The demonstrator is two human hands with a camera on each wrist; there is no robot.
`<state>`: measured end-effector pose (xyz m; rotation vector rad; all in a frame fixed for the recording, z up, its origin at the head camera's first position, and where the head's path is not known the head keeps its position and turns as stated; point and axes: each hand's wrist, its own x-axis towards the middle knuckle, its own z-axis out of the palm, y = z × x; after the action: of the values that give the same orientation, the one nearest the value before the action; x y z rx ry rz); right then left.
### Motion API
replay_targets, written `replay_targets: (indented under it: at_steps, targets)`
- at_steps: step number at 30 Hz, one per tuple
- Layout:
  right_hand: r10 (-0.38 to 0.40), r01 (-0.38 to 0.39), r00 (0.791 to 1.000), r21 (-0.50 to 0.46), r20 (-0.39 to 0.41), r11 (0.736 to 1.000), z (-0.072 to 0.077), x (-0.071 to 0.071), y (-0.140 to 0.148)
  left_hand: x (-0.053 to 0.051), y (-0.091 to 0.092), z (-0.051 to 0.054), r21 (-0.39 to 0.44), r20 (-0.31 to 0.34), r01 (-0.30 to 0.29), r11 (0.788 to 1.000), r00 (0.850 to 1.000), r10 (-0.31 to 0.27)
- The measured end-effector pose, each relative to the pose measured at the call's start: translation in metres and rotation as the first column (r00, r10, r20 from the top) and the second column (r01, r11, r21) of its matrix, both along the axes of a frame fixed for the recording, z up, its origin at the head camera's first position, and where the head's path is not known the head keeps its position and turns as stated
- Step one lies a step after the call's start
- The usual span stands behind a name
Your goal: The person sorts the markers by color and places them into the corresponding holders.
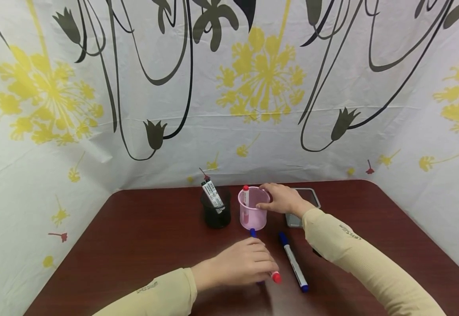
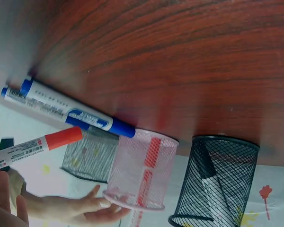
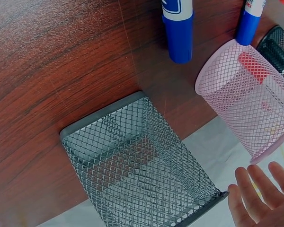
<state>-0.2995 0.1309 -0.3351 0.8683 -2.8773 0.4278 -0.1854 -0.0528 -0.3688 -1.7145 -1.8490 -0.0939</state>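
My left hand [image 1: 242, 263] holds a red-capped marker [image 2: 35, 147], its cap [image 1: 276, 277] jutting out past the fingers in the head view. Beneath that hand a blue-capped marker [image 2: 71, 106] lies on the table, one end near the pink mesh cup. At the rim of the pink mesh cup [image 1: 258, 218] is my right hand [image 1: 282, 198], fingers spread with the thumb apart; whether it presses on the rim is unclear. Inside that cup stands another red-capped marker [image 1: 246, 196]. A second blue-capped marker [image 1: 294, 263] lies right of my left hand.
Left of the pink cup stands a black mesh cup [image 1: 216, 219] with a black-capped marker [image 1: 213, 195] leaning in it. A grey mesh holder [image 3: 142, 161] is behind my right hand and forearm. Patterned white cloth [image 1: 229, 109] hangs behind the brown table [image 1: 154, 237].
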Motion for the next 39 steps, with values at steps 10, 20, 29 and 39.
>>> replay_targets:
  at_steps: [10, 20, 29, 39]
  targets:
    - [-0.005, 0.005, 1.000, -0.002, -0.001, 1.000, 0.000, 0.000, 0.000, -0.002, -0.017, 0.023, 0.215, 0.235, -0.016, 0.977, 0.971, -0.036]
    - [-0.007, 0.007, 1.000, 0.001, -0.002, 1.000, -0.002, -0.003, 0.001, -0.012, -0.027, 0.034, 0.366, 0.394, -0.086, 0.927, 0.916, -0.071]
    - [-0.019, 0.019, 1.000, 0.022, 0.021, 1.000, 0.000, -0.003, -0.001, -0.024, -0.040, 0.046, 0.473, 0.561, -0.201, 0.858, 0.820, -0.117]
    - [-0.031, 0.030, 0.999, 0.019, 0.038, 0.999, -0.002, -0.005, -0.001, -0.046, -0.048, 0.065, 0.483, 0.600, -0.348, 0.803, 0.800, -0.014]
